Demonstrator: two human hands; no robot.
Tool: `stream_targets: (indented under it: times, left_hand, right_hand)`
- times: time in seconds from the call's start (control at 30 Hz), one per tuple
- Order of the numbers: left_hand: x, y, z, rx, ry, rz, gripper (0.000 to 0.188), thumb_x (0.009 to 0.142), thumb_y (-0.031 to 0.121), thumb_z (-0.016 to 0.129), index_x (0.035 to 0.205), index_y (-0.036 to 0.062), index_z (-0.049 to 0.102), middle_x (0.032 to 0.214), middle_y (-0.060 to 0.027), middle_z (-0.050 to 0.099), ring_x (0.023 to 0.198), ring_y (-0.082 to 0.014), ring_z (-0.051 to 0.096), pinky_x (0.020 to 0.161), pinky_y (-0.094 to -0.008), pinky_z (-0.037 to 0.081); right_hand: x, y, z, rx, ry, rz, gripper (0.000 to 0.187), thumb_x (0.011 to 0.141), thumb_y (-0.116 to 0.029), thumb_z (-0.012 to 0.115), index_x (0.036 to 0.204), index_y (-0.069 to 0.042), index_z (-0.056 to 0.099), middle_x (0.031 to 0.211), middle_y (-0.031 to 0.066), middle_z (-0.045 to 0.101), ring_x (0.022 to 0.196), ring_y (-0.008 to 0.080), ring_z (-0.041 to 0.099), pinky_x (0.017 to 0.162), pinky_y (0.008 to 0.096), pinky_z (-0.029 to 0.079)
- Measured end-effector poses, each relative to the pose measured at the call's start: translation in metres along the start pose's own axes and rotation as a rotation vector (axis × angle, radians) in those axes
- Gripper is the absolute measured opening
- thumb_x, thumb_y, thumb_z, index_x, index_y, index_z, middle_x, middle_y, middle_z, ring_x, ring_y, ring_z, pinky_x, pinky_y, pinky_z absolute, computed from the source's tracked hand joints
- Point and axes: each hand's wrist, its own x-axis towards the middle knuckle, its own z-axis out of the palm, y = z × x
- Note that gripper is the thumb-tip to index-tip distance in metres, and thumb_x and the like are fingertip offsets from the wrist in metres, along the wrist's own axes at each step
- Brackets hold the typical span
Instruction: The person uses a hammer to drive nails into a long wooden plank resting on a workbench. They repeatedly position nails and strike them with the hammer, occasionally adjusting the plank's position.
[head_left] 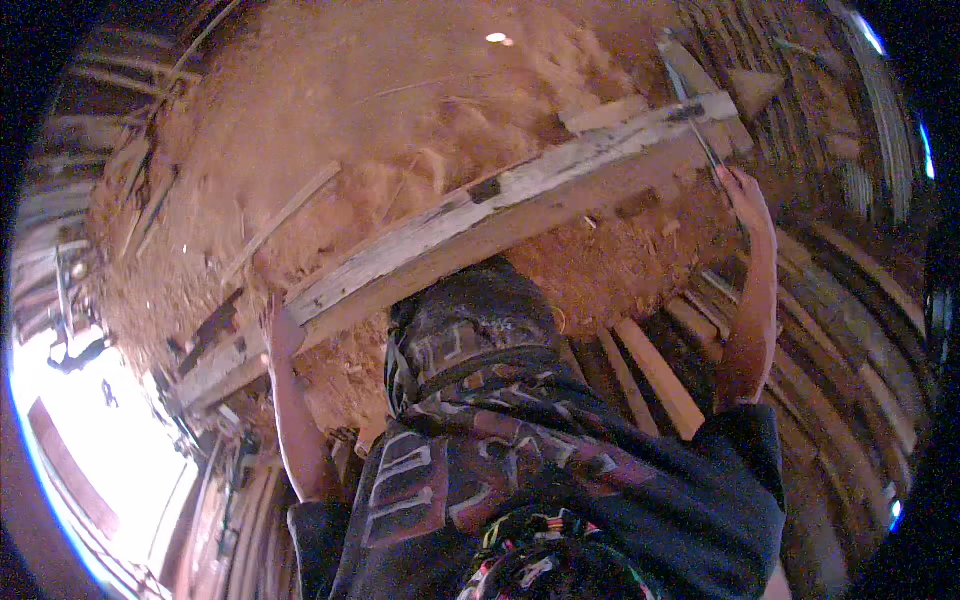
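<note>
A long, squared wooden beam [420,238] lies slantwise in front of my body, with a pale, worn upper face and a few dark notches. My left hand [282,328] rests on its left part, the fingers laid over the wood and apart. At the beam's far right end, my right hand [742,192] is closed around the near end of a thin, straight metal tool [706,144]. The tool reaches across the beam's top near a dark notch; its exact kind is unclear.
Sawdust-covered ground [400,90] spreads beyond the beam, with a loose wooden strip [285,218] on it. Several planks [660,380] lie beside me at the right, and stacked timber [830,130] stands at the far right. Bright light enters at the lower left.
</note>
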Motion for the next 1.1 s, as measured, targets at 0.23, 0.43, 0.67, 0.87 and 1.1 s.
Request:
stream_targets:
  times: [0.23, 0.43, 0.67, 0.87, 1.1]
  left_hand:
    - [0.01, -0.027, 0.034, 0.028, 0.079, -0.083, 0.084, 0.064, 0.002, 0.07, 0.144, 0.0082, 0.044, 0.143, -0.0233, 0.049, 0.137, -0.0411, 0.04, 0.118, -0.0479, 0.028]
    - [0.003, -0.05, 0.056, 0.0, 0.074, -0.114, 0.089, 0.063, -0.001, 0.071, 0.146, 0.0105, 0.041, 0.15, -0.0246, 0.038, 0.145, -0.0412, 0.029, 0.121, -0.05, 0.023]
    - [-0.031, -0.016, 0.07, -0.116, 0.503, -0.07, 0.109, 0.068, 0.015, 0.083, 0.158, 0.0145, 0.021, 0.163, -0.0245, 0.014, 0.151, -0.0432, 0.011, 0.123, -0.0553, 0.014]
    - [-0.069, 0.0, 0.11, -0.046, 0.4, -0.173, 0.122, 0.07, 0.038, 0.084, 0.16, 0.0071, 0.008, 0.164, -0.0279, 0.003, 0.151, -0.0491, 0.003, 0.122, -0.059, 0.007]
    - [-0.058, -0.003, 0.118, -0.114, 0.275, -0.215, 0.134, 0.068, 0.048, 0.085, 0.159, 0.0029, -0.004, 0.161, -0.0351, -0.009, 0.147, -0.0569, -0.011, 0.119, -0.0649, 0.003]
  right_hand:
    - [-0.066, -0.145, 0.066, -0.33, -0.365, -0.288, 0.058, 0.096, -0.051, 0.06, 0.127, -0.002, 0.064, 0.101, 0.0184, 0.073, 0.089, 0.0296, 0.07, 0.082, 0.04, 0.053]
    - [-0.108, -0.272, 0.154, -0.315, -0.481, -0.553, 0.044, 0.098, -0.046, 0.058, 0.12, -0.009, 0.069, 0.101, 0.023, 0.071, 0.095, 0.0438, 0.067, 0.083, 0.0477, 0.052]
    - [-0.083, -0.22, 0.15, -0.296, -0.384, -0.562, 0.051, 0.096, -0.046, 0.062, 0.124, -0.004, 0.066, 0.096, 0.0183, 0.073, 0.087, 0.0348, 0.069, 0.078, 0.0448, 0.052]
    - [-0.049, -0.178, 0.071, -0.348, -0.551, -0.039, 0.062, 0.095, -0.056, 0.061, 0.131, -0.006, 0.064, 0.105, 0.0188, 0.073, 0.092, 0.0292, 0.071, 0.085, 0.0413, 0.054]
    - [-0.071, -0.258, 0.175, -0.373, -0.563, -0.728, 0.046, 0.097, -0.04, 0.063, 0.124, -0.002, 0.066, 0.099, 0.0201, 0.071, 0.094, 0.037, 0.068, 0.083, 0.0429, 0.053]
